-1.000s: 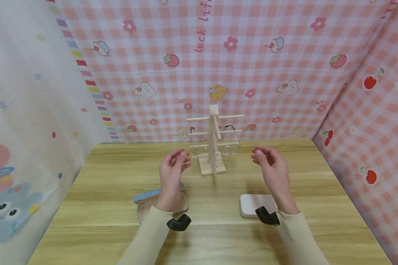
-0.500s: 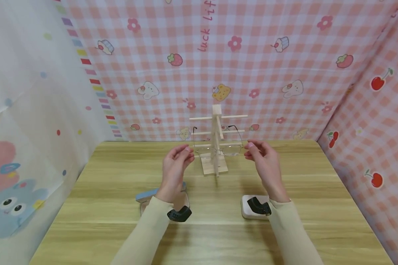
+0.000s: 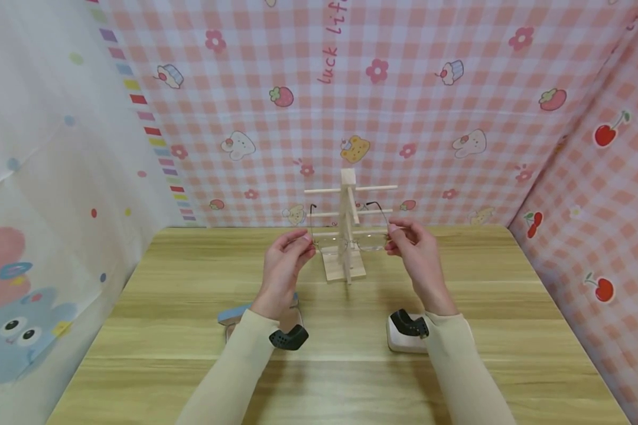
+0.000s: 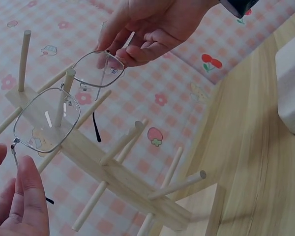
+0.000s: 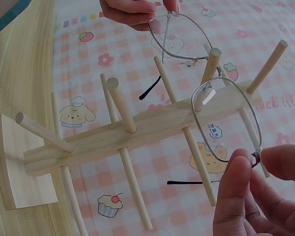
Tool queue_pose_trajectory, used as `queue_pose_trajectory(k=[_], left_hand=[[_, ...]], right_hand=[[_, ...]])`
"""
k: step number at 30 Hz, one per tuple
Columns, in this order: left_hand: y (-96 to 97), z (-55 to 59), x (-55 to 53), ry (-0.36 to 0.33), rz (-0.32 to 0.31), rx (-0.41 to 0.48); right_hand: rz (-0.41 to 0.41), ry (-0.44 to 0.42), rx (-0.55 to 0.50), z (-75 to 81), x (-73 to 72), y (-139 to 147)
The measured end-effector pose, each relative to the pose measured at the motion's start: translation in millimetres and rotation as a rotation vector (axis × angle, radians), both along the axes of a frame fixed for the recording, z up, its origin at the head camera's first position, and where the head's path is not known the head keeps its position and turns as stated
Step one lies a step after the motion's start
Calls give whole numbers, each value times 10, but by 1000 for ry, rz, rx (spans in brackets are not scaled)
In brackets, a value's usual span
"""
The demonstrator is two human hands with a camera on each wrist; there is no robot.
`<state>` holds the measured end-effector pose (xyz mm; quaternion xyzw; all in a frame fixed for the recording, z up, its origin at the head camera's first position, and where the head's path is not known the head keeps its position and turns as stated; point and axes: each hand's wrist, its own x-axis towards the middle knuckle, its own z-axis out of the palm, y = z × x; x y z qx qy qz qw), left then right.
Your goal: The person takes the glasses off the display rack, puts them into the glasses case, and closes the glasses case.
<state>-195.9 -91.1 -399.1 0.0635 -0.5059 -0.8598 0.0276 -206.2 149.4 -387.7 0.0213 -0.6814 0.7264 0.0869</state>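
A pair of thin metal-rimmed glasses (image 3: pixel 371 242) with black temple tips sits at a wooden peg stand (image 3: pixel 348 177); the bridge is at one of the front pegs in both wrist views. My left hand (image 3: pixel 284 264) holds the frame by its left hinge, thumb and fingers on either side of the temple (image 4: pixel 15 156). At the opposite hinge, my right hand (image 3: pixel 419 255) pinches the frame between thumb and fingertips (image 5: pixel 236 169). Both temples are unfolded and reach back past the post.
Under my left forearm lies an open glasses case (image 3: pixel 235 313) with a blue edge. A white case (image 3: pixel 404 341) lies below my right wrist, partly hidden by a black wrist camera (image 3: pixel 408 324). Checked pink cloth (image 3: pixel 276 47) hangs behind the wooden table (image 3: pixel 154 283).
Both hands have moved inward to the sides of the glasses and now hold the hinges. The glasses and stand keep their place; the head view has shifted slightly.
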Motion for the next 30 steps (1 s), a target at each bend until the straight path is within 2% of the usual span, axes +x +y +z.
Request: queue_pose_trajectory(k=[16, 30], left_hand=[[30, 31, -2, -15, -9, -7], [39, 105, 29, 6, 1, 21]], right_hand=[[3, 10, 24, -3, 10, -29], [24, 21, -26, 54, 50, -29]])
